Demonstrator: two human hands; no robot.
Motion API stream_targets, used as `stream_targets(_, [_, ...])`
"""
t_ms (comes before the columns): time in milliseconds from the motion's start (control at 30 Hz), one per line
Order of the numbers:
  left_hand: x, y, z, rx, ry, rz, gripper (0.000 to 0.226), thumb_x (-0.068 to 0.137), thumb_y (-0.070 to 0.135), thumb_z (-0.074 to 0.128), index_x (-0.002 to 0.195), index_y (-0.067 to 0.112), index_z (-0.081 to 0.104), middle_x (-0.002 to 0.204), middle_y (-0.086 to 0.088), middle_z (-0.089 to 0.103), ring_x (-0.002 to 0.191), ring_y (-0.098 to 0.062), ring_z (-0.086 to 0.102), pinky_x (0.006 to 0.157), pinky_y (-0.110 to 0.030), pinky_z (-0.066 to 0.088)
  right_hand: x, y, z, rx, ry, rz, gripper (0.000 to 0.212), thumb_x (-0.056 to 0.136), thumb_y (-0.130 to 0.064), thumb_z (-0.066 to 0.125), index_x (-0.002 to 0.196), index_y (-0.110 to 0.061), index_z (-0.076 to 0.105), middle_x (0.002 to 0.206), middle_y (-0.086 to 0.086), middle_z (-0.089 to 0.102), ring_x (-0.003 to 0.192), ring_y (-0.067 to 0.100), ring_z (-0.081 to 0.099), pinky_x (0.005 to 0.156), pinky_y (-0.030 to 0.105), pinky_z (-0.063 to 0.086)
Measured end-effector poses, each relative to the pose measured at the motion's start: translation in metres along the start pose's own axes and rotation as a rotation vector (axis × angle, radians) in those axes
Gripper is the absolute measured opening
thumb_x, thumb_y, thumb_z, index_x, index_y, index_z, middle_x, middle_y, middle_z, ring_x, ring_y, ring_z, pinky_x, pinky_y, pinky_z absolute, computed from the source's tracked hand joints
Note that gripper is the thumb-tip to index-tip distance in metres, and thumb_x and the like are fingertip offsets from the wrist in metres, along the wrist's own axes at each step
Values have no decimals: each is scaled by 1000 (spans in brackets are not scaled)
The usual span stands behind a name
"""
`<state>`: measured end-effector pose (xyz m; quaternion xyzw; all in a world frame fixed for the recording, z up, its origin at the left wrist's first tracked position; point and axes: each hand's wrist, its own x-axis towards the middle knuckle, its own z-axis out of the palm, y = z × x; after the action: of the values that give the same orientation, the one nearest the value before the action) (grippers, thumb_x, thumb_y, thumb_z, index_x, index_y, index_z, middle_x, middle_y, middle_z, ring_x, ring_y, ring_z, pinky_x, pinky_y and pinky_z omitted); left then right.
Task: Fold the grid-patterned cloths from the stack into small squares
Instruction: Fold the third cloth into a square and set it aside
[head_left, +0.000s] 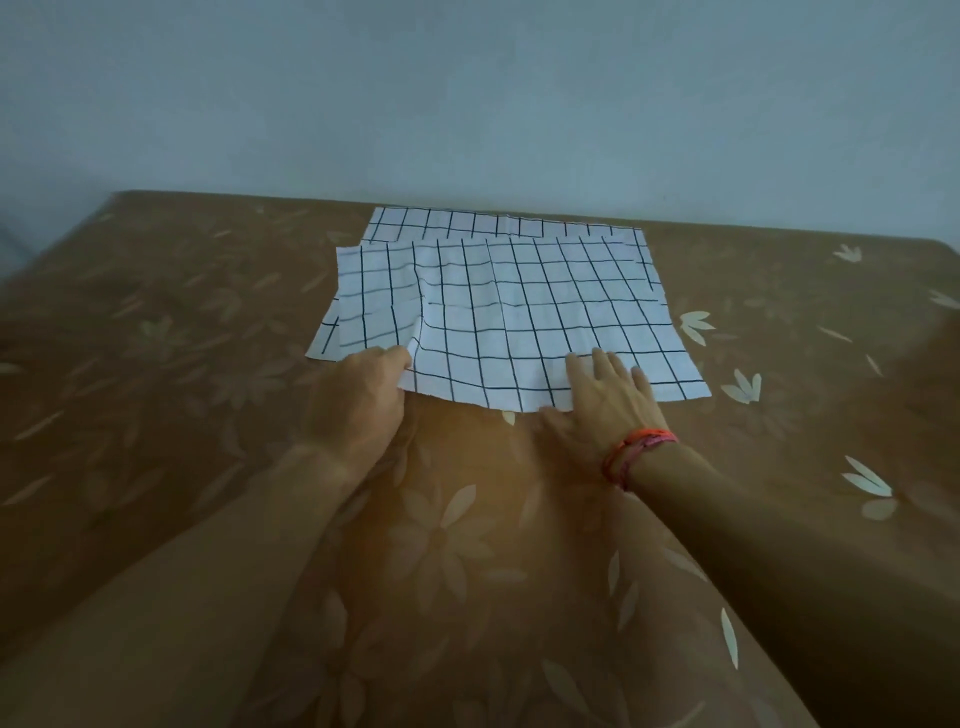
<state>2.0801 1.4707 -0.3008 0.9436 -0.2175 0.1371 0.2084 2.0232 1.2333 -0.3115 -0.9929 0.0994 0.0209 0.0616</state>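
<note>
A stack of white cloths with a black grid lies at the far middle of the table. The top cloth (519, 317) is spread flat with a wrinkle on its left side, and lower cloths (467, 224) stick out behind it and at the left. My left hand (363, 400) pinches the top cloth's near-left corner, fingers curled around the edge. My right hand (602, 405) lies flat with straight fingers on the near edge of the same cloth; a red-pink thread band circles its wrist.
The table (208, 467) wears a brown cloth with pale flower prints. A plain grey-blue wall (467, 104) runs right behind the stack. The table's left edge drops away at the far left.
</note>
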Motion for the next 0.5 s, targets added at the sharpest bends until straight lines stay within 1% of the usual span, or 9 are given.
stream_targets(67, [-11,5,-12,-9,-13,9,26,87,-3,58,109,6,66,89,-11,69,78,-29,63,67,-44,55,-12,-24,-5,23,-10,-79,74,86,-56,47,145,-16,26,154,14,23,145,27,17,119,46,14])
stream_targets(100, [-18,9,-18,-24,-28,13,25,85,-5,59,106,6,67,87,-10,68,78,-29,62,66,-44,54,-20,-38,-10,33,-10,-124,74,86,-54,50,145,-17,26,154,14,24,144,27,18,119,44,16])
stream_targets(200, [-38,22,-34,-63,-52,24,23,77,-4,62,96,8,64,84,-7,62,78,-28,58,63,-43,51,-46,-81,-20,78,33,-244,64,85,-44,56,140,-18,38,146,13,38,138,29,32,111,42,28])
stream_targets(267, [-52,29,-46,-74,-43,30,22,80,3,65,99,12,63,87,-1,59,80,-23,56,62,-40,50,-63,-107,-23,109,121,-274,48,87,-38,54,132,-21,49,133,10,51,129,28,44,101,41,36])
stream_targets(333, [-67,34,-60,-102,-36,42,20,82,7,66,100,15,61,88,2,58,81,-18,56,62,-35,49,-79,-124,-27,147,146,-247,36,90,-36,49,125,-27,55,120,1,58,122,23,49,96,38,36])
stream_targets(400, [-83,36,-78,-98,-36,47,26,75,3,69,96,16,60,84,4,58,79,-18,56,59,-32,47,-92,-133,-30,181,137,-200,31,89,-35,44,115,-35,60,104,-8,62,113,18,54,91,36,37])
stream_targets(433, [-91,36,-87,-90,-37,44,29,71,1,70,94,16,60,83,4,58,78,-18,56,57,-30,45,-98,-136,-34,202,137,-183,31,86,-36,41,107,-36,63,95,-8,64,106,17,57,88,36,38])
stream_targets(467, [-100,33,-96,-76,-37,47,31,68,0,71,92,16,60,81,4,58,76,-19,55,56,-29,43,-104,-139,-39,234,142,-172,31,83,-38,39,98,-35,65,88,-7,65,98,17,59,84,36,40])
stream_targets(500, [-108,28,-105,-62,-39,53,32,65,0,71,91,15,60,80,4,58,75,-20,56,56,-29,42,-110,-141,-41,268,144,-174,27,81,-39,42,90,-32,67,83,-5,65,91,18,60,82,34,43])
